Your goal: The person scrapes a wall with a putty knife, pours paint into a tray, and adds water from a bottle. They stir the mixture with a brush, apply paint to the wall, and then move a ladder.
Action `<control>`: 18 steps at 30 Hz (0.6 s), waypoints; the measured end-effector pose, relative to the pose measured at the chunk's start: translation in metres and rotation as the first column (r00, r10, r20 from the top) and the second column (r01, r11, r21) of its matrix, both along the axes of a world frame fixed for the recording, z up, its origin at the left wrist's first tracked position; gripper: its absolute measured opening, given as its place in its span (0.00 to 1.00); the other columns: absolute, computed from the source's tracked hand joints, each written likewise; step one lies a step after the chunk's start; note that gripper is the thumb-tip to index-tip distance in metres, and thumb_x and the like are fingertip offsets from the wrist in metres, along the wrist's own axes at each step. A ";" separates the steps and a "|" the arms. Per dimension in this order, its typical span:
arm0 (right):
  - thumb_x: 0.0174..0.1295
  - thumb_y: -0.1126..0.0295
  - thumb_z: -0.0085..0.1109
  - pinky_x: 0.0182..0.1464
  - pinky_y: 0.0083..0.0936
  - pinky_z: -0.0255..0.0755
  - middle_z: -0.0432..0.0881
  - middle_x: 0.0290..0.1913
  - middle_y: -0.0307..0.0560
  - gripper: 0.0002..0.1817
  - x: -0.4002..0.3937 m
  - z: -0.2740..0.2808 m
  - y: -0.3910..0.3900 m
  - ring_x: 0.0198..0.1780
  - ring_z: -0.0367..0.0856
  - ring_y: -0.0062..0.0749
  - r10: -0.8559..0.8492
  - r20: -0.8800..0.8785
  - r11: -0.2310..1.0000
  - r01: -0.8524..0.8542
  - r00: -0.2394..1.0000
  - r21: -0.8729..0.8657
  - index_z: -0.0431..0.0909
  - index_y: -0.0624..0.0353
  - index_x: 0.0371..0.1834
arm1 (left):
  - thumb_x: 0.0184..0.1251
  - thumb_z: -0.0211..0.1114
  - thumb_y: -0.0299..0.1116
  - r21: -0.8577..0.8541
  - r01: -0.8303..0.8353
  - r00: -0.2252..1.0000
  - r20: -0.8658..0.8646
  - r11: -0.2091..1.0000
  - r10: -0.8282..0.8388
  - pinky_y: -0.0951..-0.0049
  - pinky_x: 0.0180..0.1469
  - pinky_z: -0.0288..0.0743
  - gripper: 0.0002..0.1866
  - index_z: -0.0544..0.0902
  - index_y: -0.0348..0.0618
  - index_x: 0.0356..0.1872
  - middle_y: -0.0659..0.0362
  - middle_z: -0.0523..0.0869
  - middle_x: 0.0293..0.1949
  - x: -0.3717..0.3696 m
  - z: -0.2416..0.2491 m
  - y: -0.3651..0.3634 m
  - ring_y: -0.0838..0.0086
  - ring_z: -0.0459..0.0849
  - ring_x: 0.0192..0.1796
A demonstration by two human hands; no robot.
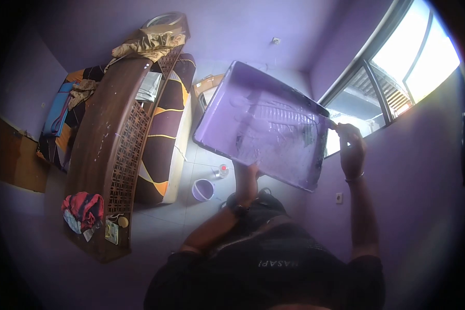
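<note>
A large paint tray (279, 157), coated inside with wet purple paint and ribbed across its middle, is tilted up in front of me. My left hand (246, 181) grips its near edge from below, with the fingers partly hidden behind the tray. At the tray's right edge, my right hand (352, 147) is raised with its fingers closed together. A short dark piece shows between those fingertips and the tray's corner; I cannot tell what it is.
On the tiled floor stand a small bucket (203, 190) with purple on it and a red-capped bottle (223, 171). To the left are a patterned mattress (163, 132) and a brown wooden furniture piece (101, 139) with cloths on it. A window (380, 88) opens at right.
</note>
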State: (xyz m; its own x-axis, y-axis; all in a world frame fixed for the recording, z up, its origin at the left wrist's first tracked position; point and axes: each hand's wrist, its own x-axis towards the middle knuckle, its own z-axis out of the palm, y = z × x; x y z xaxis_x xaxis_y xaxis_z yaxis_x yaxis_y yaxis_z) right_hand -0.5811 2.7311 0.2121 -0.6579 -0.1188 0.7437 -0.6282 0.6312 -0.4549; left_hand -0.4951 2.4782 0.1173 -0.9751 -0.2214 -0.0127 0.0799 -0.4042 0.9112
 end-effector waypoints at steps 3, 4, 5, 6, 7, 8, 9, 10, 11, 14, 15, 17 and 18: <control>0.60 0.78 0.56 0.36 0.25 0.76 0.81 0.36 0.51 0.07 -0.001 -0.007 -0.006 0.35 0.84 0.35 -0.036 -0.074 0.996 0.042 0.997 0.080 0.75 0.64 0.41 | 0.60 0.51 0.25 0.005 -0.174 0.983 -0.065 0.985 0.174 0.63 0.51 0.67 0.14 0.73 0.29 0.46 0.50 0.75 0.44 0.002 0.007 0.009 0.63 0.74 0.45; 0.60 0.78 0.56 0.36 0.25 0.76 0.81 0.36 0.51 0.07 -0.001 -0.009 -0.008 0.35 0.84 0.35 -0.042 -0.072 0.996 0.048 0.997 0.080 0.75 0.64 0.41 | 0.60 0.51 0.25 -0.036 -0.206 0.977 -0.056 0.978 0.203 0.62 0.50 0.67 0.14 0.73 0.29 0.45 0.50 0.75 0.42 0.003 0.008 0.012 0.62 0.74 0.44; 0.59 0.78 0.56 0.36 0.26 0.76 0.80 0.37 0.51 0.07 0.000 -0.010 -0.012 0.35 0.83 0.37 -0.070 0.020 0.991 0.068 0.997 0.113 0.74 0.63 0.41 | 0.60 0.51 0.25 -0.076 -0.236 0.971 -0.052 0.969 0.233 0.61 0.48 0.67 0.13 0.73 0.29 0.45 0.49 0.76 0.40 0.003 0.009 0.014 0.61 0.75 0.42; 0.59 0.78 0.57 0.35 0.27 0.76 0.80 0.38 0.51 0.08 0.000 -0.010 -0.018 0.35 0.83 0.39 -0.100 0.108 0.985 0.083 0.989 0.148 0.74 0.62 0.41 | 0.60 0.51 0.25 -0.074 -0.233 0.972 -0.054 0.970 0.230 0.61 0.48 0.67 0.13 0.73 0.29 0.45 0.49 0.76 0.40 0.005 0.002 0.013 0.61 0.75 0.42; 0.58 0.78 0.57 0.34 0.29 0.76 0.79 0.38 0.52 0.09 -0.001 -0.012 -0.021 0.34 0.82 0.42 -0.076 0.123 0.986 0.056 0.989 0.158 0.74 0.60 0.42 | 0.58 0.50 0.26 -0.087 -0.179 0.983 -0.063 0.980 0.174 0.68 0.47 0.70 0.20 0.66 0.36 0.53 0.52 0.73 0.47 0.008 -0.005 0.012 0.67 0.74 0.47; 0.58 0.78 0.57 0.34 0.29 0.76 0.79 0.38 0.52 0.09 -0.002 -0.015 -0.029 0.34 0.82 0.42 -0.076 0.120 0.985 0.056 0.990 0.161 0.74 0.60 0.42 | 0.56 0.49 0.27 -0.100 -0.126 0.990 -0.072 0.987 0.119 0.75 0.46 0.73 0.28 0.60 0.43 0.61 0.55 0.70 0.53 0.011 -0.011 0.009 0.73 0.73 0.51; 0.58 0.78 0.57 0.34 0.29 0.75 0.79 0.37 0.52 0.09 -0.005 -0.019 -0.038 0.34 0.82 0.42 -0.072 0.087 0.990 0.061 0.994 0.123 0.74 0.60 0.41 | 0.56 0.49 0.27 -0.095 -0.130 0.990 -0.076 0.987 0.123 0.75 0.46 0.73 0.28 0.60 0.43 0.61 0.55 0.70 0.53 0.012 -0.016 0.007 0.73 0.73 0.51; 0.58 0.78 0.57 0.33 0.28 0.75 0.79 0.37 0.52 0.09 -0.008 -0.020 -0.045 0.33 0.81 0.42 -0.068 0.053 0.994 0.063 0.996 0.086 0.74 0.61 0.41 | 0.56 0.50 0.27 -0.104 -0.130 0.991 -0.037 0.986 0.127 0.75 0.46 0.73 0.27 0.61 0.43 0.60 0.56 0.70 0.53 0.013 -0.012 0.008 0.73 0.73 0.51; 0.58 0.78 0.58 0.34 0.27 0.75 0.79 0.36 0.51 0.09 -0.010 -0.019 -0.052 0.33 0.81 0.40 -0.085 0.085 0.996 0.083 0.993 0.028 0.73 0.61 0.41 | 0.56 0.50 0.27 -0.113 -0.129 0.991 0.005 0.985 0.131 0.76 0.46 0.72 0.26 0.62 0.43 0.60 0.57 0.70 0.53 0.013 -0.010 0.009 0.74 0.73 0.50; 0.58 0.78 0.58 0.37 0.25 0.74 0.79 0.35 0.50 0.08 -0.014 -0.013 -0.078 0.34 0.81 0.36 0.094 0.173 0.983 -0.065 0.980 -0.171 0.74 0.62 0.40 | 0.56 0.51 0.26 -0.474 -0.254 0.955 -0.259 0.843 0.142 0.78 0.45 0.71 0.26 0.62 0.43 0.60 0.58 0.70 0.54 0.009 -0.015 0.005 0.76 0.73 0.50; 0.59 0.79 0.57 0.41 0.24 0.75 0.80 0.37 0.48 0.07 -0.012 -0.004 -0.083 0.39 0.82 0.33 0.151 0.232 0.968 -0.095 0.961 -0.233 0.75 0.62 0.40 | 0.56 0.51 0.26 -0.470 -0.262 0.953 -0.262 0.843 0.150 0.78 0.45 0.71 0.26 0.62 0.43 0.60 0.58 0.70 0.54 0.009 -0.016 0.005 0.76 0.73 0.50; 0.60 0.80 0.56 0.42 0.23 0.75 0.81 0.38 0.48 0.06 -0.019 0.005 -0.077 0.41 0.82 0.33 0.208 0.108 0.946 -0.171 0.972 -0.276 0.75 0.63 0.40 | 0.55 0.51 0.25 -0.066 -0.169 0.984 -0.068 0.983 0.165 0.80 0.43 0.71 0.27 0.62 0.43 0.60 0.58 0.70 0.53 0.010 -0.016 0.008 0.78 0.72 0.50; 0.60 0.80 0.55 0.43 0.23 0.75 0.81 0.39 0.47 0.06 -0.021 0.010 -0.074 0.42 0.82 0.32 0.253 -0.015 0.917 -0.244 0.967 -0.315 0.75 0.64 0.40 | 0.55 0.51 0.25 -0.062 -0.182 0.982 -0.068 0.981 0.177 0.80 0.43 0.71 0.27 0.62 0.43 0.60 0.58 0.70 0.53 0.010 -0.015 0.005 0.78 0.72 0.50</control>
State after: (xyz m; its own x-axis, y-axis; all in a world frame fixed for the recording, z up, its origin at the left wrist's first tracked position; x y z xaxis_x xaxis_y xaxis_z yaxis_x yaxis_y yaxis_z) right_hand -0.6026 2.6572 0.2219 -0.6562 -0.0457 0.7532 -0.7322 0.2800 -0.6209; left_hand -0.4851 2.4832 0.1022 -0.9179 -0.3911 0.0674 0.2025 -0.3157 0.9270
